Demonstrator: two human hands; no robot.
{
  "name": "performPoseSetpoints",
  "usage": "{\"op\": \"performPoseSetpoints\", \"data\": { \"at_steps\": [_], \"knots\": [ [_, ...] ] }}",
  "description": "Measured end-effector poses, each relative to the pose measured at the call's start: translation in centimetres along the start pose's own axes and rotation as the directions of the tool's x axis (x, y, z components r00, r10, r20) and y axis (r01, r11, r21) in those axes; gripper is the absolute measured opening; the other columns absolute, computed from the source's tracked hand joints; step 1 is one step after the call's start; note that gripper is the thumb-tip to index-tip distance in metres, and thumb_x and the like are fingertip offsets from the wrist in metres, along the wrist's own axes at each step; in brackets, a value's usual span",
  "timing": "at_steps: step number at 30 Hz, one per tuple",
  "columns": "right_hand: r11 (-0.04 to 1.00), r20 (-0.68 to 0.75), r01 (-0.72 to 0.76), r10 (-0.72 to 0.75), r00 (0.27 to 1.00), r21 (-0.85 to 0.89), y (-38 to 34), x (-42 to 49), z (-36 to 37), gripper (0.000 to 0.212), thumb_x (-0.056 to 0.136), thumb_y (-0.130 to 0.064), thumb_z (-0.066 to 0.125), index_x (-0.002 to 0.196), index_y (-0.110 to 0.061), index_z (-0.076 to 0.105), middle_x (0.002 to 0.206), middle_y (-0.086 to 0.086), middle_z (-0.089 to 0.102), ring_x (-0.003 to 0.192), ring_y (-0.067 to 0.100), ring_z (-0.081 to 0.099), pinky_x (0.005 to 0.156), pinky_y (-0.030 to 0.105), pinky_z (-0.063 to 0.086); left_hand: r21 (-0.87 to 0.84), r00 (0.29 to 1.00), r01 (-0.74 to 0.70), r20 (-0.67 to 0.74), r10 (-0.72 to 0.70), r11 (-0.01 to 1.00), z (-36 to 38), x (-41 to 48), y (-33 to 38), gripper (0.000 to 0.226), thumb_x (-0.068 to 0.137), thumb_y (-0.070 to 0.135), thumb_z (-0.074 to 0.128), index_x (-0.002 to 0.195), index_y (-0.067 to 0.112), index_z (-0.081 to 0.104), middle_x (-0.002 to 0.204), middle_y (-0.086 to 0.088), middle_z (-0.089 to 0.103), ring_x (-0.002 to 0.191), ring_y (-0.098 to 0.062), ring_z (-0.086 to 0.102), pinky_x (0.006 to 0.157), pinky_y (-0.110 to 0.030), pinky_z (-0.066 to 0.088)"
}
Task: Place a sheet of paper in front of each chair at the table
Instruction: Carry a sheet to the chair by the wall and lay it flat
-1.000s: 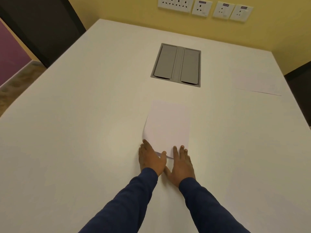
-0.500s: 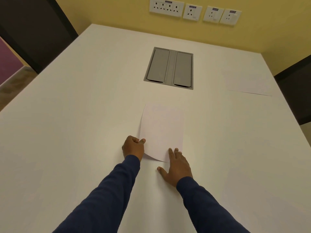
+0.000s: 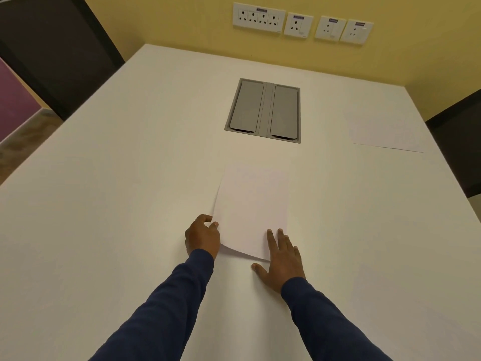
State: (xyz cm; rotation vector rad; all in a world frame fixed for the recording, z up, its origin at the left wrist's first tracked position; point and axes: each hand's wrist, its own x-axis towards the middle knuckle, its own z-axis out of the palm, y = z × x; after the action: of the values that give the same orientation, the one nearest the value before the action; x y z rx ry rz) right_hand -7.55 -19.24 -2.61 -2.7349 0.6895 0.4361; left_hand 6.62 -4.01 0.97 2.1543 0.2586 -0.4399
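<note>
A small stack of white paper [image 3: 253, 207] lies in the middle of the white table [image 3: 117, 191]. My left hand [image 3: 201, 237] pinches the near left corner of the top sheet, which curls up off the sheets below. My right hand [image 3: 282, 256] lies flat with spread fingers, its fingertips pressing the near right corner of the stack. Another single sheet [image 3: 382, 128] lies flat at the far right of the table, beside a dark chair [image 3: 458, 149].
A grey cable hatch [image 3: 264, 110] with two closed lids is set into the table beyond the stack. Wall sockets [image 3: 302, 23] line the yellow wall behind. A dark chair back [image 3: 54, 50] stands at the far left.
My left hand slid from beside my right hand to the sheet's left corner, curled, and lifted it. My right hand shifted slightly right and stayed flat on the paper.
</note>
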Motion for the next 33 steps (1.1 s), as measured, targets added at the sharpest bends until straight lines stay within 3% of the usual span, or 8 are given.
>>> {"op": "performPoseSetpoints", "data": {
  "at_steps": [4,8,14,22,28,31,33],
  "knots": [
    [1.000,-0.005,-0.010,0.011,1.000,0.030,-0.1,-0.1,0.0,0.104,0.086,-0.069,0.049,0.157,-0.026,-0.014,0.166,0.010,-0.018,0.154,0.029,-0.001,0.124,0.047,0.011,-0.008,0.999,-0.037,-0.030,0.037,0.999,-0.7,-0.1,0.3,0.007,0.098,0.018,0.056,0.099,0.019,0.064,0.088,-0.007,0.067,0.078,-0.023,0.062,0.067,-0.028,0.044],
    [0.998,-0.016,0.014,-0.013,1.000,0.062,-0.1,-0.5,-0.8,0.109,0.084,-0.074,0.048,0.155,-0.029,-0.020,0.164,0.007,-0.025,0.154,0.029,-0.010,0.124,0.047,0.007,-0.055,0.994,-0.094,-0.068,0.091,0.994,-1.9,-0.4,0.9,0.009,0.098,0.018,0.056,0.093,0.019,0.064,0.077,-0.002,0.065,0.067,-0.009,0.054,0.057,-0.022,0.038],
    [0.987,-0.098,0.072,-0.058,0.994,0.144,-0.7,-3.1,-5.2,0.119,0.072,-0.091,0.040,0.157,-0.027,-0.014,0.166,0.006,-0.018,0.154,0.026,-0.011,0.125,0.046,0.006,-0.108,0.973,-0.216,-0.105,0.205,0.970,-5.9,-2.7,2.4,0.015,0.096,0.017,0.059,0.083,0.021,0.064,0.073,0.001,0.063,0.066,-0.018,0.057,0.063,-0.026,0.047],
    [0.947,-0.337,0.176,-0.078,0.938,0.270,-5.1,-8.3,-14.4,0.115,0.076,-0.078,0.058,0.159,-0.023,-0.001,0.168,0.007,0.001,0.154,0.024,0.007,0.122,0.040,0.018,-0.093,0.896,-0.443,-0.072,0.437,0.892,-15.6,-8.8,3.3,0.013,0.093,0.016,0.063,0.082,0.020,0.068,0.076,0.004,0.064,0.068,-0.016,0.055,0.063,-0.024,0.046],
    [0.880,-0.505,0.193,0.059,0.861,0.433,-8.0,-12.9,-20.1,0.108,0.081,-0.065,0.066,0.159,-0.015,0.010,0.166,0.007,0.018,0.151,0.026,0.019,0.120,0.042,0.023,-0.125,0.851,-0.509,0.081,0.520,0.852,-24.2,-13.2,2.1,0.010,0.089,0.023,0.068,0.080,0.026,0.070,0.082,-0.002,0.067,0.071,-0.015,0.054,0.066,-0.029,0.047],
    [0.842,-0.496,0.221,0.064,0.866,0.493,-9.1,-15.8,-21.8,0.103,0.080,-0.062,0.069,0.157,-0.018,0.018,0.152,0.008,0.044,0.135,0.031,0.046,0.104,0.039,0.042,-0.153,0.832,-0.522,0.126,0.541,0.839,-28.1,-15.2,0.9,0.010,0.088,0.022,0.069,0.080,0.026,0.072,0.084,-0.007,0.069,0.071,-0.016,0.053,0.066,-0.030,0.045],
    [0.819,-0.476,0.236,0.050,0.878,0.523,-9.7,-17.6,-22.2,0.093,0.082,-0.060,0.069,0.154,-0.022,0.025,0.138,0.008,0.057,0.121,0.031,0.057,0.092,0.034,0.044,-0.177,0.821,-0.524,0.153,0.549,0.833,-30.3,-16.5,0.0,0.008,0.089,0.020,0.069,0.082,0.023,0.073,0.086,-0.010,0.069,0.073,-0.017,0.054,0.067,-0.032,0.044]
  ]
}}
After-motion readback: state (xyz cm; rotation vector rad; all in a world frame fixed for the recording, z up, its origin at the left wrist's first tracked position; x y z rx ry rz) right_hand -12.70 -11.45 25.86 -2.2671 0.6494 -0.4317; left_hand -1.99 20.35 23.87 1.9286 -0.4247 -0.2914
